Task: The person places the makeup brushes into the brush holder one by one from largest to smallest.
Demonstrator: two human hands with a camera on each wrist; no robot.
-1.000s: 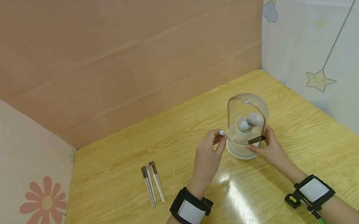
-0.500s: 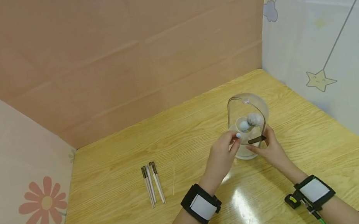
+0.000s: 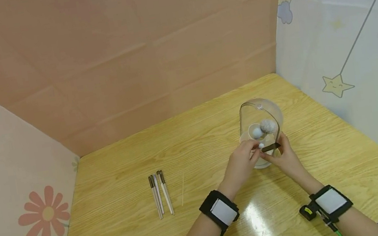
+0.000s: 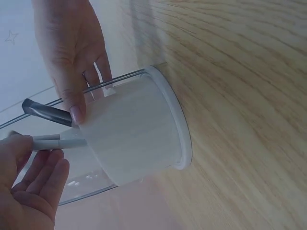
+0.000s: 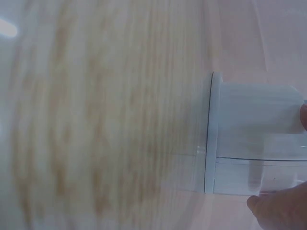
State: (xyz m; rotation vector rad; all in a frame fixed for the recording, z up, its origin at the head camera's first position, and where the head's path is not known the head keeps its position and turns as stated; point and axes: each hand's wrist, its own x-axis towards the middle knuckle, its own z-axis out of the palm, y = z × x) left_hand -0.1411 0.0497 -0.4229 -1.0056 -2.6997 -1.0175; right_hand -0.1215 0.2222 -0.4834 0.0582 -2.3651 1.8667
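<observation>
In the head view my left hand [image 3: 242,163] pinches a slim brush with a small white tip [image 3: 261,145] over the front of a clear domed holder [image 3: 260,113]. From the left wrist, its pale handle [image 4: 57,143] runs down into the white cup [image 4: 134,129]. My right hand [image 3: 286,158] grips the holder's right side, thumb [image 4: 76,112] at the cup's rim beside a dark-ended stick [image 3: 270,147] leaning out. Two fluffy round brush heads, one pale blue [image 3: 257,132] and one grey-white [image 3: 268,125], rise behind. The dome hides their lower parts.
Several slim brushes with dark ends [image 3: 160,194] lie side by side left on the wooden table [image 3: 118,166]. A thin pale stick [image 3: 183,189] lies right of them. Printed fabric walls [image 3: 349,26] enclose the back and sides.
My left hand has moved right, bringing the pinched brush from beside the holder to its front opening. My right hand keeps its grip in the same place.
</observation>
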